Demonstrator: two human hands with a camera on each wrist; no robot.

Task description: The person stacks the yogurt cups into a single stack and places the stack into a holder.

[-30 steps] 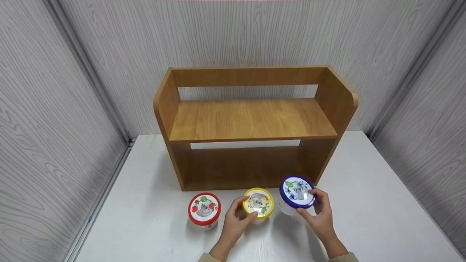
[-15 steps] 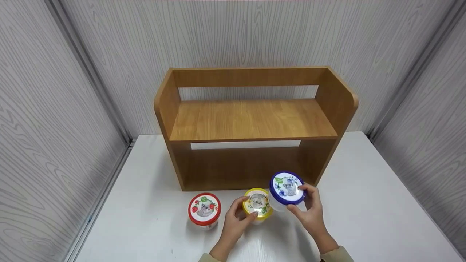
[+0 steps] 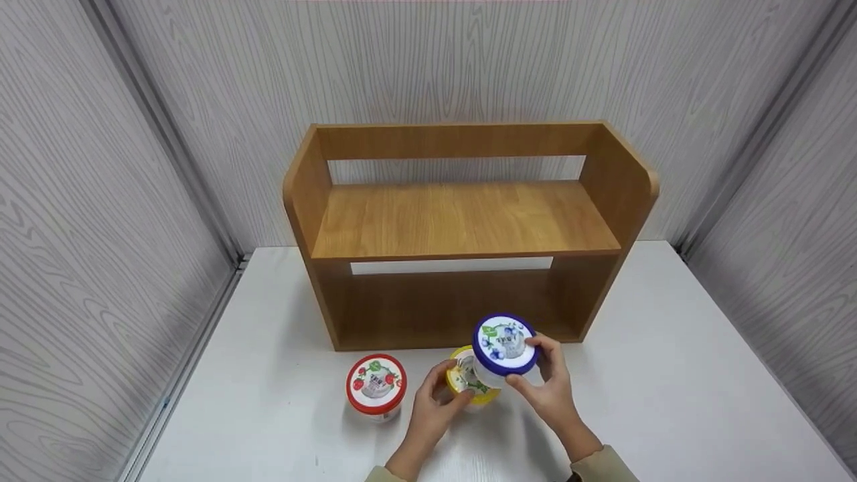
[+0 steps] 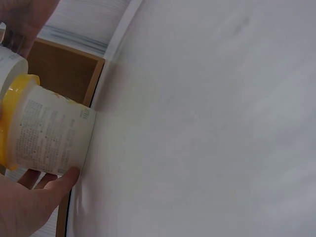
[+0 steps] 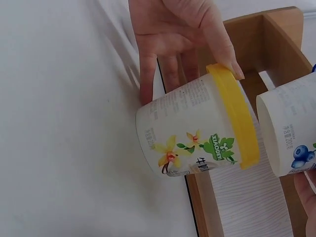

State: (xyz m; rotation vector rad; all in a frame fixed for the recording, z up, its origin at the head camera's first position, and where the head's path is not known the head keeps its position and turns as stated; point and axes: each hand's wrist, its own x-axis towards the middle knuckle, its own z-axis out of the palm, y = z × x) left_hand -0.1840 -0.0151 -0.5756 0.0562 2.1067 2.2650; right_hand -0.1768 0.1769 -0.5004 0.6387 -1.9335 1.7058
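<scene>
In the head view my left hand [image 3: 428, 412] grips a yellow-lidded dessert tub [image 3: 466, 373] that stands upright on the table. Its thumb and fingers lie round the side, as the right wrist view shows of this tub [image 5: 192, 123]. My right hand [image 3: 552, 395] holds a blue-lidded dessert tub [image 3: 505, 343] by its side, raised and covering part of the yellow lid. A narrow gap shows between the blue-lidded tub's base [image 5: 289, 123] and the yellow lid in the right wrist view. Off to the left stands a red-lidded tub [image 3: 376, 383], untouched.
A two-tier wooden shelf [image 3: 469, 221] stands just behind the tubs, with raised side panels. The white table [image 3: 268, 402] extends to both sides of it. Patterned grey panels [image 3: 134, 201] rise at the left, back and right.
My right hand has carried the blue-lidded tub leftward, from beside the yellow-lidded tub to above it. The left hand and the red-lidded tub stay where they were.
</scene>
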